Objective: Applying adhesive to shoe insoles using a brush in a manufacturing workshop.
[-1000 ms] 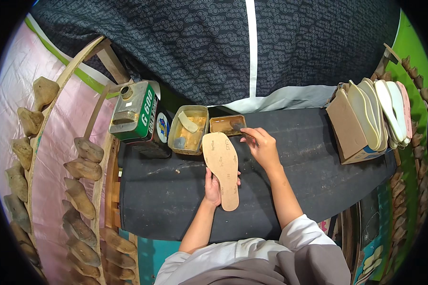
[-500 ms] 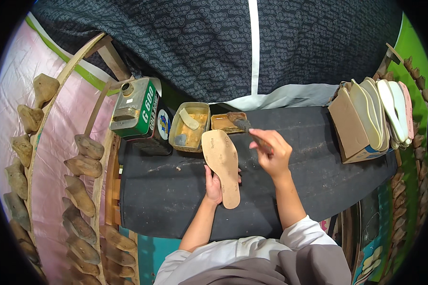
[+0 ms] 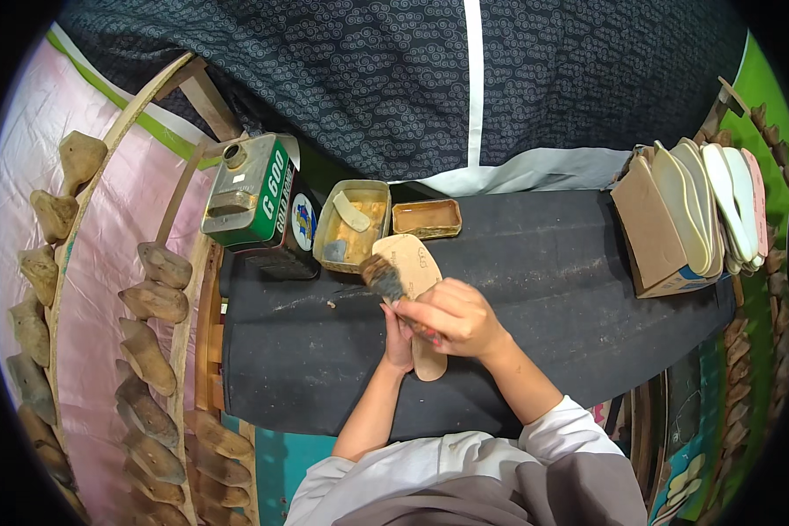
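Note:
A tan insole (image 3: 419, 260) with small dark markings lies tilted over the table, toe end away from me. My left hand (image 3: 398, 344) grips it from beneath at its left side, most of the fingers hidden under it. My right hand (image 3: 458, 320) is closed round a brush (image 3: 382, 276), whose dark, matted bristles rest at or just above the insole's left edge; I cannot tell whether they touch. Beyond the toe end stands a small shallow tray (image 3: 426, 219) with amber liquid inside. Left of it is a larger yellowish tub (image 3: 380, 210) holding a pale curved piece and a grey piece.
A green and black metal can (image 3: 263, 202) stands at the table's left. A cardboard box (image 3: 647, 223) packed with upright insoles (image 3: 688, 206) sits at the right. Wooden shoe lasts (image 3: 153, 301) line racks on both sides. A dark patterned curtain (image 3: 368, 88) hangs behind the table.
My right hand has brought the brush from beside the small tray leftward and nearer to me, over the insole. My left hand still holds the insole in nearly the same place.

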{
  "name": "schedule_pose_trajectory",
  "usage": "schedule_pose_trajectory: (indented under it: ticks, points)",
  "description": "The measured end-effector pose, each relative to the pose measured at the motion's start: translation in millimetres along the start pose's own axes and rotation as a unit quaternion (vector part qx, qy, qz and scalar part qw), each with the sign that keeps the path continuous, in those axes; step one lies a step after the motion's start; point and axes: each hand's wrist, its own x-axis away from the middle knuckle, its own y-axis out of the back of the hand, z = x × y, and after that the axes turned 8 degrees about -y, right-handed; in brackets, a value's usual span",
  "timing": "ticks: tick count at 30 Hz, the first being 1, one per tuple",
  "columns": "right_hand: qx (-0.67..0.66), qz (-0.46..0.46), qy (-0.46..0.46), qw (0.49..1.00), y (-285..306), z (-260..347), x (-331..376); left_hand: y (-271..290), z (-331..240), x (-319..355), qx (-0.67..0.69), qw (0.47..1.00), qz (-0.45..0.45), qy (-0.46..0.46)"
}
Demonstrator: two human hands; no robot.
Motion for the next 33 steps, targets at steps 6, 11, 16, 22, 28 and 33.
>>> schedule_pose_trajectory:
  ticks: [6, 11, 16, 22, 28, 33]
  points:
    - [0.108, -0.055, -0.053, 0.991, 18.1, -3.1, -1.9, 1.5, 6.3, 2.4, 0.044, 0.999, 0.015, -0.017]
    - [0.022, 0.012, -0.015, 1.000, 14.2, 3.3, -5.7, 16.1, 13.6, 2.4, 0.030, 0.999, -0.031, 0.017]
    - [0.084, -0.031, -0.041, 0.995, 15.1, -1.3, -3.9, 5.7, 8.0, 2.5, 0.064, 0.998, -0.006, 0.020]
    - [0.017, 0.003, -0.036, 0.999, 12.9, -1.6, -4.2, 18.2, 11.8, 2.2, 0.054, 0.997, -0.044, 0.030]
    - [-0.025, 0.081, -0.015, 0.996, 11.3, -0.4, -0.5, 13.9, 10.3, 0.7, 0.042, 0.995, -0.083, 0.027]
    - [0.078, 0.003, -0.066, 0.995, 19.5, -1.6, -3.5, -3.8, -4.9, 0.6, 0.017, 0.998, -0.059, -0.032]
